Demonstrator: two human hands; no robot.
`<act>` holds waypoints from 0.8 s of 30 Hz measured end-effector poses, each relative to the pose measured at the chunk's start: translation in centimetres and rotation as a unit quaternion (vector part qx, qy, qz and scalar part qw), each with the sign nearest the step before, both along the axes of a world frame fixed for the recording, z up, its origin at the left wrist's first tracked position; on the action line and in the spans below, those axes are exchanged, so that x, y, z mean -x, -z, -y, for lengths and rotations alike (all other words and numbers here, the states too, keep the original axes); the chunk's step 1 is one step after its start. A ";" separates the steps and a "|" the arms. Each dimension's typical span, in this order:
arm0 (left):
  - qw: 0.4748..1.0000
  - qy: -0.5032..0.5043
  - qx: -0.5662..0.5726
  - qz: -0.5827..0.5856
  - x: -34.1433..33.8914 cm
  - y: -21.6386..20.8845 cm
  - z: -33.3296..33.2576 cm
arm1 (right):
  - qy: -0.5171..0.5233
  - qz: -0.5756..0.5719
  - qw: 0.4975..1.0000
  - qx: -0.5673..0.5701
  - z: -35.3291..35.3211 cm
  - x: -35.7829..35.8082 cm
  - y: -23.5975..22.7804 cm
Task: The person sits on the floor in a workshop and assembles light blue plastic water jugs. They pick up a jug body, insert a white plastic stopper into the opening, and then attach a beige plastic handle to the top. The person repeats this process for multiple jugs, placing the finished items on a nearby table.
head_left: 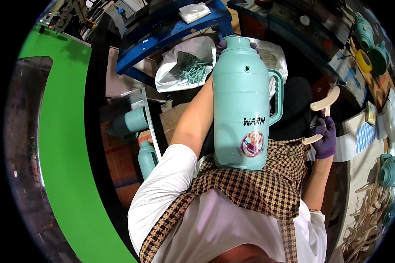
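A mint-green thermos flask body (239, 105) with a side handle stands upright against my checked apron, its neck pointing away from me. My left hand (222, 46), in a purple glove, is wrapped round the neck from behind. The flask hides most of that hand. In a small round hole (247, 69) near the flask's shoulder, something dark shows. Off to the right, my right hand (325, 136), also gloved in purple, is closed round a curved beige plastic handle (324, 101). One end of that handle sticks out above the fingers and the other below.
Beyond the flask, a white bag (166, 72) holds small green plastic pieces (193, 70) beside a blue metal stand (175, 27). More beige handles (360, 228) lie on the right bench, near green flask parts (391, 171) and a yellow ring (363, 61). Flasks (148, 160) lie at left, by a green panel (68, 144).
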State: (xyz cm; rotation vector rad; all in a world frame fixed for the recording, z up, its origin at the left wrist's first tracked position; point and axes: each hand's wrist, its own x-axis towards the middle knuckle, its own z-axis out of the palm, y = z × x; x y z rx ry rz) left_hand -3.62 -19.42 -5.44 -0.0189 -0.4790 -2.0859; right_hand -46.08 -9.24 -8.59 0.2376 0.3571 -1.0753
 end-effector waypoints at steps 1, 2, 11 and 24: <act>1.000 -0.001 0.003 0.002 -0.1 -0.1 0.0 | -0.020 0.033 0.999 0.011 0.1 -0.1 -0.3; 1.000 -0.001 0.006 0.003 -0.2 0.1 0.1 | -0.040 0.066 0.997 0.022 0.2 -0.3 -0.5; 0.999 -0.035 -0.019 0.036 -0.9 2.6 2.2 | -0.044 0.123 0.991 0.008 0.0 -0.4 -2.0; 0.986 -0.106 -0.013 0.124 -1.9 4.8 4.2 | 0.005 -0.030 0.992 0.119 1.3 -3.1 -7.0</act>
